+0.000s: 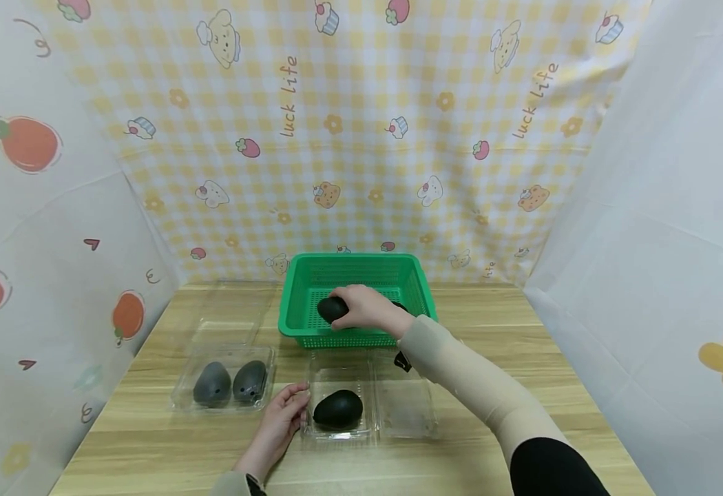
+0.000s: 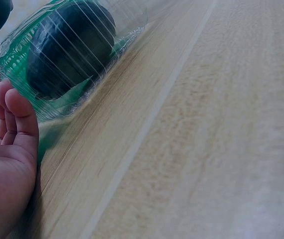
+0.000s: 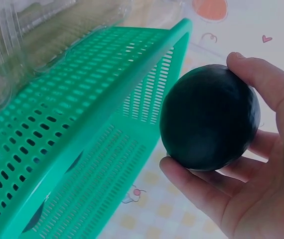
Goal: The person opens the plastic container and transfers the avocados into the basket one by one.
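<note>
My right hand [image 1: 364, 306] grips a black avocado [image 3: 209, 117] over the green basket [image 1: 287, 324], thumb on one side and fingers on the other. In the right wrist view it shows as a smooth dark round shape beside the basket's rim. My left hand [image 1: 284, 417] touches the left side of a clear plastic box [image 1: 343, 437] with loosely bent fingers; its fingertips [image 2: 17, 102] are at the box wall. Inside that box, in the front part, lies one black avocado [image 1: 338, 410]. The box's lid [image 1: 406, 410] is folded open to the right.
At the left stands another open clear box [image 1: 178, 396] holding two greyish avocados [image 1: 213, 384], its lid [image 1: 228, 313] laid back. More dark avocado [image 3: 35, 219] shows through the basket. Patterned cloth [image 1: 361, 172] hangs behind the wooden table [image 1: 491, 310].
</note>
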A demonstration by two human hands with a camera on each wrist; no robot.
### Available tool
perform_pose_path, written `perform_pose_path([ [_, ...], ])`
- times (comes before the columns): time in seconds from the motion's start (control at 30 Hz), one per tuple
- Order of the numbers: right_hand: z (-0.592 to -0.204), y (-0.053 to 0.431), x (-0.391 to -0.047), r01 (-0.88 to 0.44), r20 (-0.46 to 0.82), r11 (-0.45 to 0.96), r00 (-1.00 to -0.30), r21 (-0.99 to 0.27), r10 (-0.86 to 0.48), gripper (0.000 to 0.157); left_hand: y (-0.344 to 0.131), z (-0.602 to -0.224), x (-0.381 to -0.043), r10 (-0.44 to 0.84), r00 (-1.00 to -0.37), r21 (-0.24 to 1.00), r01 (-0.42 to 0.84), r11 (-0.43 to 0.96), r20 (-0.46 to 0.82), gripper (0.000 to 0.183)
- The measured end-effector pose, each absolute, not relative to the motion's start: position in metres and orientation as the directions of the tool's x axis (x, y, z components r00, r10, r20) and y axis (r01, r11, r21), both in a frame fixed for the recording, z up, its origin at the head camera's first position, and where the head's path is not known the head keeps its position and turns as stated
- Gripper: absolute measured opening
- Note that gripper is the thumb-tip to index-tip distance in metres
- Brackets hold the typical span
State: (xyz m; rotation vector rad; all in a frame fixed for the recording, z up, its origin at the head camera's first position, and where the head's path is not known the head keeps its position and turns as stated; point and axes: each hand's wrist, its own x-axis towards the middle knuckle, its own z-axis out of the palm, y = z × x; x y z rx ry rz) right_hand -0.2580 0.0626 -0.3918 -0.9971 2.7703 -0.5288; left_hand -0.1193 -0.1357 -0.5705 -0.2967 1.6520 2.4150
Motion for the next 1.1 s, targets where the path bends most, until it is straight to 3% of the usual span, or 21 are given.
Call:
perform_pose_path([
  [1.1, -0.406, 0.049, -0.299, -0.476, -0.082, 0.756, -0.821, -0.449, -0.565, 0.050, -0.137, -0.571, -0.120, 0.069, -0.959, 0.898, -0.283, -0.337, -0.276, 0.025],
])
